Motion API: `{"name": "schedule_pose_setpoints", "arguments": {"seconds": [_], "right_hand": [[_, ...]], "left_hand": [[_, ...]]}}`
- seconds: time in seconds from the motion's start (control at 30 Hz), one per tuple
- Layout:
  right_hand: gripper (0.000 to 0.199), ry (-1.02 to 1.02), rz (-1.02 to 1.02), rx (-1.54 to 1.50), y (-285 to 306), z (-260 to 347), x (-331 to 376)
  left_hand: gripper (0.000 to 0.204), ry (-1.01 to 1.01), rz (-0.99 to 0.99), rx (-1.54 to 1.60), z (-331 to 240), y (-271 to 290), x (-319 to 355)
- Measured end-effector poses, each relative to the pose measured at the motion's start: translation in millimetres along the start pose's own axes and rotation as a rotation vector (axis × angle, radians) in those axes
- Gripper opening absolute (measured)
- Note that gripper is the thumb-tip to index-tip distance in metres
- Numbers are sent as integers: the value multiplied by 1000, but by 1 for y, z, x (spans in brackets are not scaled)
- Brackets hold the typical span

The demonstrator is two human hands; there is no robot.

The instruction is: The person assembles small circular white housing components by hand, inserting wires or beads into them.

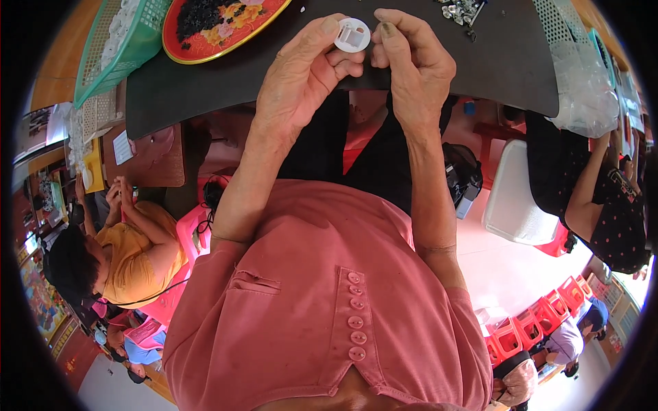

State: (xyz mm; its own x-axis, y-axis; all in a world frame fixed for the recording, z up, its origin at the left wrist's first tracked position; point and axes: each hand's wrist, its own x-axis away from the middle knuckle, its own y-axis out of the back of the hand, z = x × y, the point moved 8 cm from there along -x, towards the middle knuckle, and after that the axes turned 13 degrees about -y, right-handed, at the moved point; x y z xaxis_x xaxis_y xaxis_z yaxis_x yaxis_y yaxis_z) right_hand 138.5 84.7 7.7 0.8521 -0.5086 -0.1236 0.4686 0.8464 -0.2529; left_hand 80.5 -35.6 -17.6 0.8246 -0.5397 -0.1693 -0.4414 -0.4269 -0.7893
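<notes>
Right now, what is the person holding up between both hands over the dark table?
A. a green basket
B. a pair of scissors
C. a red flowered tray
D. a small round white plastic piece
D: the left hand and the right hand pinch a small round white plastic piece between their fingertips; the red flowered tray and green basket lie untouched on the dark table.

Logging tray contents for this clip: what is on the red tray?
On the red tray lies a pile of small black pieces, covering part of its flower pattern. The tray's far side is cut off by the picture edge, so the rest cannot be seen.
</notes>
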Motion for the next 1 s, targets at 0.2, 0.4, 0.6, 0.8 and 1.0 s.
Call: {"name": "schedule_pose_setpoints", "arguments": {"seconds": [0.2, 0.4, 0.6, 0.8, 1.0], "right_hand": [[15, 14, 8, 6, 1, 0, 0], [15, 26, -5, 32, 1, 1, 0], [15, 16, -14, 70, 2, 2, 1], [15, 30, -25, 88, 1, 5, 2], [16, -7, -34, 90, 0, 5, 5]], "left_hand": [[29, -16, -16, -42, -3, -6, 1], [28, -26, 2, -78, -4, -7, 0], [30, -16, 75, -25, -4, -9, -1], [31, -24, 107, -31, -4, -15, 1], [33, -29, 142, -102, -4, -17, 3]]}}
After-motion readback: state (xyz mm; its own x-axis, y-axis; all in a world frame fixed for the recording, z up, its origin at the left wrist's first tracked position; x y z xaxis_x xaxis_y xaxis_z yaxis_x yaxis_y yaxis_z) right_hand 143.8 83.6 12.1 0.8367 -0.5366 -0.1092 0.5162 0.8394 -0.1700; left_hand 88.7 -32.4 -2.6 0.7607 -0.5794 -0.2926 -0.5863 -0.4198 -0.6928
